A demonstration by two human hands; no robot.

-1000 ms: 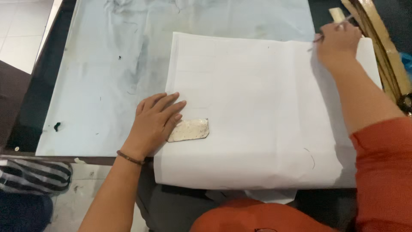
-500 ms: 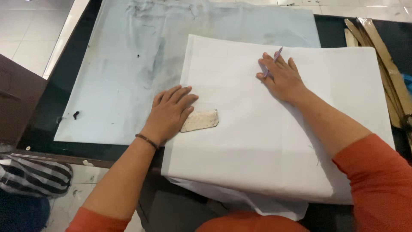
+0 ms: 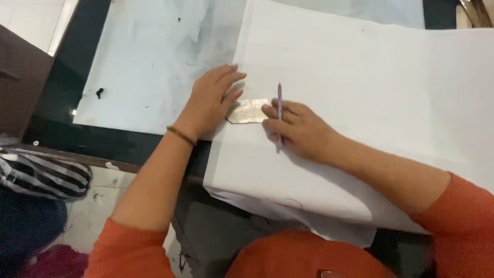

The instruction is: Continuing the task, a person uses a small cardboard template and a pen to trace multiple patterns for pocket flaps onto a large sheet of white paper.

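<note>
The small cardboard template [image 3: 248,111], a tan piece with clipped corners, lies flat on the white paper sheet [image 3: 370,87], close to that sheet's left edge and near its front. Your left hand [image 3: 212,100] rests palm down with fingers spread loosely; it covers the template's left end and straddles the paper's left edge, so part of it lies on the paper and part on the stained pale underlay [image 3: 154,56]. Your right hand [image 3: 301,131] lies just beside the template's right end, its fingertips touching that end. It pinches a purple striped pencil [image 3: 279,116] between its fingers, and the pencil stands nearly parallel to the template's right edge, one end pointing away from you and the other tucked under your fingers; which end is the tip, you cannot tell.

The paper sheet spreads wide to the right and away from you, bare and flat, giving open room on that side. Its front edge hangs over the worktop [image 3: 62,128] toward your lap, with a lower layer curling beneath. Left of the paper, the underlay runs bare up to a dark strip of worktop along the left and front edges. Beyond the worktop's left corner, a striped cloth [image 3: 46,175] lies low beside you.
</note>
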